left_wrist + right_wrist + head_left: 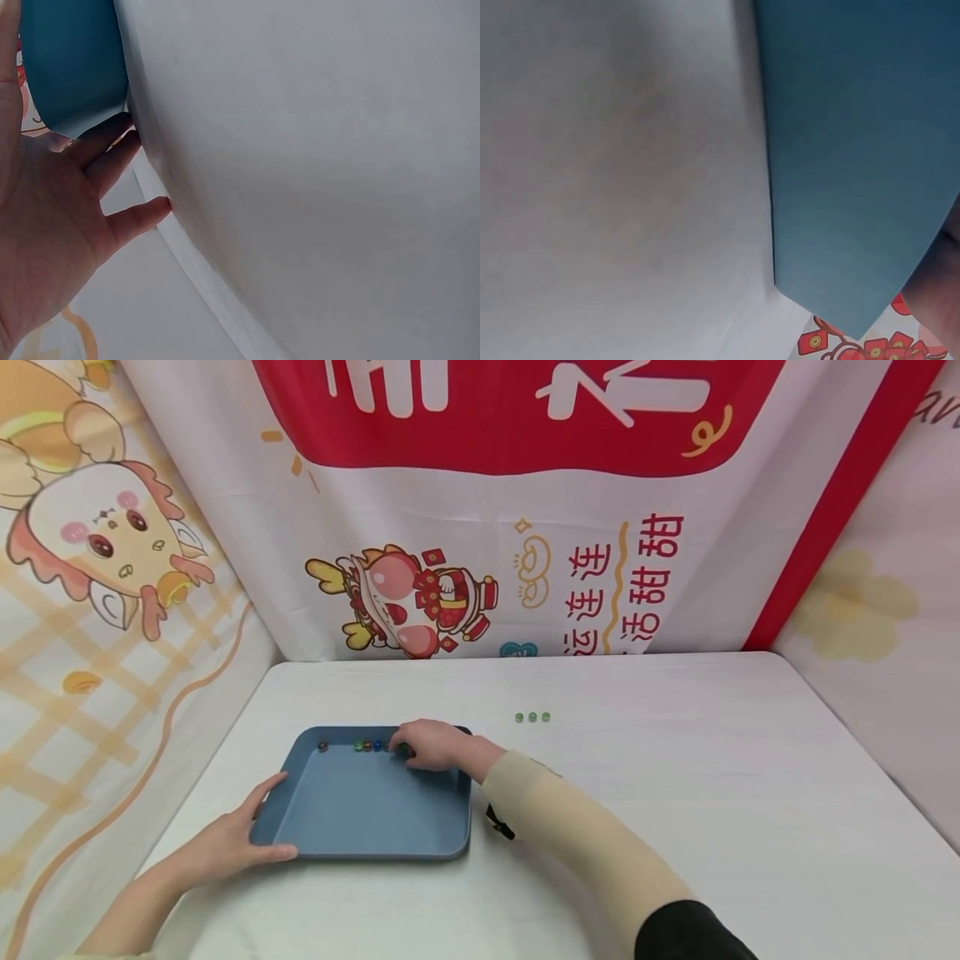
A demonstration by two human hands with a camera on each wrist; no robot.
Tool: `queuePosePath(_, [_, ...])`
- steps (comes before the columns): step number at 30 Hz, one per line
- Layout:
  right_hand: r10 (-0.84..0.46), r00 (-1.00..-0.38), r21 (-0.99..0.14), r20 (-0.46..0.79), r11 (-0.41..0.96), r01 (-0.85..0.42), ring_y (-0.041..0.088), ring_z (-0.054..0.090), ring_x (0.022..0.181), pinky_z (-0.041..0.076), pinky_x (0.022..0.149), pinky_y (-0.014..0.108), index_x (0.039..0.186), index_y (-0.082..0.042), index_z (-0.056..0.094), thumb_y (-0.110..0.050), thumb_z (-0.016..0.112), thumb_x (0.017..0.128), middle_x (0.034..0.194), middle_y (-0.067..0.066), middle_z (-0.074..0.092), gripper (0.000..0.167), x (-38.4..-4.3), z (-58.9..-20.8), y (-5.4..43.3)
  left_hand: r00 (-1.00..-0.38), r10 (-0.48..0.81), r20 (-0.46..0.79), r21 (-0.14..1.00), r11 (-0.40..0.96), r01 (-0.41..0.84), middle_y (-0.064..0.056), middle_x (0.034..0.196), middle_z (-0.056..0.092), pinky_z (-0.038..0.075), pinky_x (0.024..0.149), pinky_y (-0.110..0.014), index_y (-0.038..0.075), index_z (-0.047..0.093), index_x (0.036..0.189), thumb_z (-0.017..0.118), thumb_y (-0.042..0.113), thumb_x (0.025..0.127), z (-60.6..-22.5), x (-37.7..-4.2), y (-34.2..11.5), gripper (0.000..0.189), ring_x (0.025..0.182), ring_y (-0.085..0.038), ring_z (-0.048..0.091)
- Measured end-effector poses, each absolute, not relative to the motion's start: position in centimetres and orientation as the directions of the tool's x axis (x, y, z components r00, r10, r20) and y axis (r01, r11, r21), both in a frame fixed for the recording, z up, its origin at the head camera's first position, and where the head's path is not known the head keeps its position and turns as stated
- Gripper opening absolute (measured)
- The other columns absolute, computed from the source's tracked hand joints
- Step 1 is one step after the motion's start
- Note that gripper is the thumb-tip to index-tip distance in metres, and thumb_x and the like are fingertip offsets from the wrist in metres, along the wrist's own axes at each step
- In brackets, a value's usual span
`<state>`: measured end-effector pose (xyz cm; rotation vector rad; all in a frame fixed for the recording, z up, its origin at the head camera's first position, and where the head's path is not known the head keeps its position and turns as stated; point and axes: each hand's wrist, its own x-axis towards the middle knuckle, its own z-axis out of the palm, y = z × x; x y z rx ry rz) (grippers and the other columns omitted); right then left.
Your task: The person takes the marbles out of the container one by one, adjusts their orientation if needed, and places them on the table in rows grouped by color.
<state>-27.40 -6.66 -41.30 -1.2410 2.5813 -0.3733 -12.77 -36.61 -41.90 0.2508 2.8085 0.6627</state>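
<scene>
The left hand (228, 842), fingers wide, braced a blue rectangular tray (367, 810) near its left edge; the right hand (431, 745), grip unclear, apparently arranged glossy multicoloured marbles (367, 746) along the far edge, probably needing fine fingertip control next.

Smooth, matt plastic tray (382, 810); 3 green marbles (532, 717), apparently glossy glass; cloth backdrop (495, 497).

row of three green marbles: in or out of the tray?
Out: those three green marbles lie on the white table, apart from the blue tray.
</scene>
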Motion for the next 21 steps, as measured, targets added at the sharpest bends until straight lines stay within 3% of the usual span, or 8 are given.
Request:
queuePosePath(7, [-0.797, -0.593, -0.371, -0.114, 0.588, -0.719, 0.010, 0.054, 0.088, 0.045, 0.080, 0.020, 0.114, -0.012, 0.070, -0.008, 0.065, 0.094, 0.106, -0.001, 0.063, 0.021, -27.52, -41.46, -6.45, -0.958, 0.215, -0.191, 0.452, 0.885, 0.109, -0.049, 0.135, 0.032, 0.043, 0.085, -0.062, 0.005, 0.005, 0.154, 0.079, 0.048, 0.078, -41.96, -12.70, -36.62, 0.114, 0.116, -0.059, 0.046])
queuePosePath(21, [-0.791, -0.600, -0.379, -0.121, 0.595, -0.709, 0.010, 0.054, 0.088, 0.045, 0.079, 0.021, 0.108, -0.013, 0.070, -0.007, 0.065, 0.093, 0.102, -0.002, 0.062, 0.017, -27.68, -41.82, -6.07, -0.957, 0.214, -0.197, 0.452, 0.886, 0.105, -0.049, 0.133, 0.034, 0.043, 0.084, -0.061, 0.005, 0.005, 0.154, 0.078, 0.048, 0.078, -41.74, -12.63, -36.51, 0.113, 0.115, -0.058, 0.047])
